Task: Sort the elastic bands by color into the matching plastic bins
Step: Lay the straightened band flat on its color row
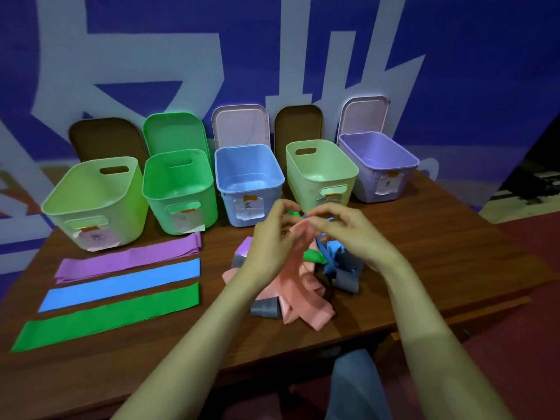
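Blue-and-white wall behind, brown table in front; five bins stand in a row along its far side, and as far as I can see into them all are empty, so no band looks sorted yet; a purple band, a blue band and a green band lie flat side by side at the left, near the bins but outside them; the tangled pile of pink, grey, blue and green sits mid-table; the left hand and right hand both pinch a pink band above the pile, each grip narrow on it; I judge the sorting barely begun, with nearly everything left.
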The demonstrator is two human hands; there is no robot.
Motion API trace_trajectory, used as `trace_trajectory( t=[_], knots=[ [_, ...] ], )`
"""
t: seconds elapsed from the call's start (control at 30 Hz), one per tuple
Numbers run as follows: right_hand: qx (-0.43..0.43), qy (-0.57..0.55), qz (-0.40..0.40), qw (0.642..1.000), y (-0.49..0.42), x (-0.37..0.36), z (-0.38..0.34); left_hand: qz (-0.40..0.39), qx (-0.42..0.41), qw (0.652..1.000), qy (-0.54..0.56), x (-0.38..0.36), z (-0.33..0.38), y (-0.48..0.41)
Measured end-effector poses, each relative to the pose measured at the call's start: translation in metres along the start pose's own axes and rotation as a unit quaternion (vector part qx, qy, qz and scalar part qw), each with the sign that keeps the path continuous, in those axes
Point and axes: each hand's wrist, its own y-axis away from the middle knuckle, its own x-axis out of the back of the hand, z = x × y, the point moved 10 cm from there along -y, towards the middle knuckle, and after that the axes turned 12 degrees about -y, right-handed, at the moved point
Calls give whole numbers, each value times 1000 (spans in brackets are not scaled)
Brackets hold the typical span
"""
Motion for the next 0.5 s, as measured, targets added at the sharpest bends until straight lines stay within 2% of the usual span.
trace_trajectory(
  t=[0.07,0.13,0.23,0.27,0.33,0.43,0.5],
  knots=[
    [23,22,1,999,-1,-1,-1,2,-11,1000,-17,-1,5,-1],
    [50,23,37,998,-2,5,-5,-30,-24,999,-18,-4,5,-1],
    [98,-9,93,991,0,16,-19,-181,-22,978,97,-30,0,10],
    [100,-26,99,990,1,18,-22,-211,-9,969,128,-38,-3,16],
    [89,-50,93,990,1,15,-23,-167,28,972,165,-42,-12,19],
    [78,-57,74,993,0,6,-24,-15,79,979,187,-23,-27,16],
    [66,-56,41,995,0,1,-25,7,74,981,179,-20,-29,17]
  ],
)
